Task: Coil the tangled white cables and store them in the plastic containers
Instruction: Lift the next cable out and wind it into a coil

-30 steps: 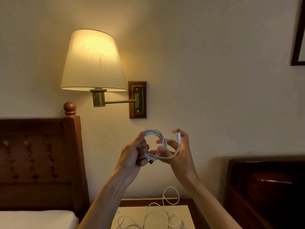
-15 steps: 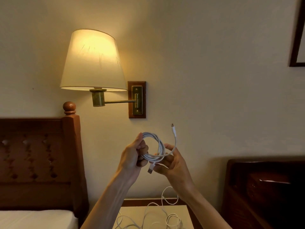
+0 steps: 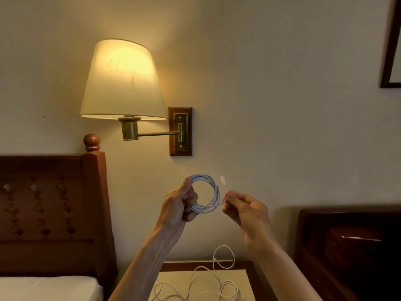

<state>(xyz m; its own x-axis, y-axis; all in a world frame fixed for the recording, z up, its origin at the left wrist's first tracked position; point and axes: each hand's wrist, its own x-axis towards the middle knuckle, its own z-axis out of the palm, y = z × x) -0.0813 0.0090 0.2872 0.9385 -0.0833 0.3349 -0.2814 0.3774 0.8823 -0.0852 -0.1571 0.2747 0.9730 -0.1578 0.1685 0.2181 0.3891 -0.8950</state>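
White coiled cable (image 3: 211,192), cream lampshade (image 3: 122,79), reddish-brown diamond-patterned headboard (image 3: 52,205), brass lamp arm (image 3: 158,133).

This is a bedroom, likely a hotel room or a home. A lit wall lamp (image 3: 122,80) on a brass swing arm hangs beside a carved wooden headboard (image 3: 52,203) (a white mattress edge (image 3: 47,287) shows below it). A bedside table (image 3: 201,279) stands between the bed and a dark wooden cabinet (image 3: 347,246).
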